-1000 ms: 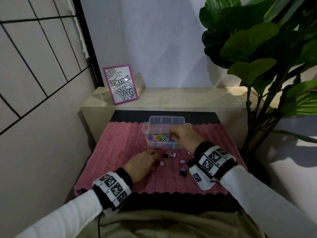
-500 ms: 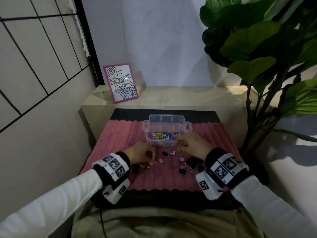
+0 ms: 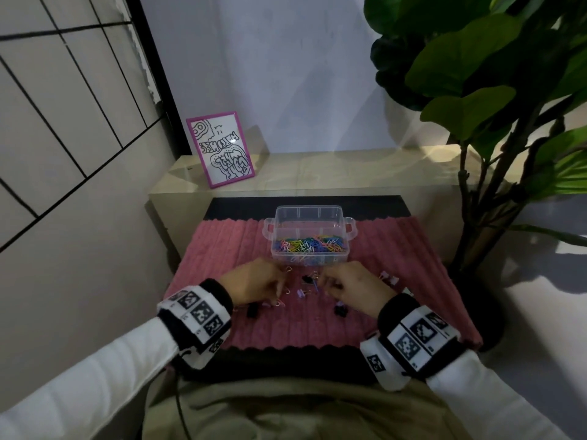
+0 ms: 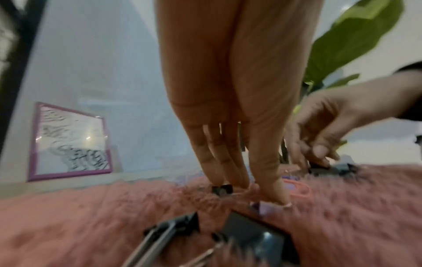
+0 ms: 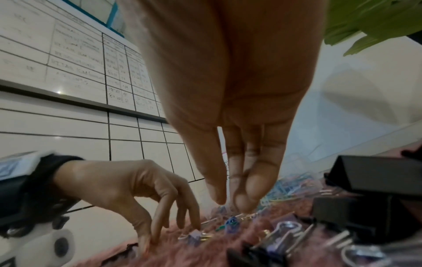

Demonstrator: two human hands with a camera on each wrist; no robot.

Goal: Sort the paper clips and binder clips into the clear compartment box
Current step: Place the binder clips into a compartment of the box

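Observation:
The clear compartment box (image 3: pixel 309 217) stands at the far middle of the pink mat, with coloured paper clips (image 3: pixel 309 244) heaped in its near compartment. Binder clips lie scattered in front of it: a black one (image 3: pixel 306 278), a purple one (image 3: pixel 300 292) and more at the sides. My left hand (image 3: pixel 281 293) points down at the mat, thumb and fingertips pinching a pink paper clip (image 4: pixel 286 205). My right hand (image 5: pixel 230 202) hovers with straight fingers drawn close just above a small blue binder clip (image 5: pixel 231 222), nothing between them.
The pink mat (image 3: pixel 228 249) covers a low black surface. Large black binder clips (image 5: pixel 374 173) lie to the right of my right hand. A framed drawing (image 3: pixel 220 149) leans on the ledge behind, and a big leafy plant (image 3: pixel 476 90) stands to the right. A tiled wall runs along the left.
My right hand has come back from over the box down to the clips on the mat. My left hand has shifted slightly right and forward along the mat.

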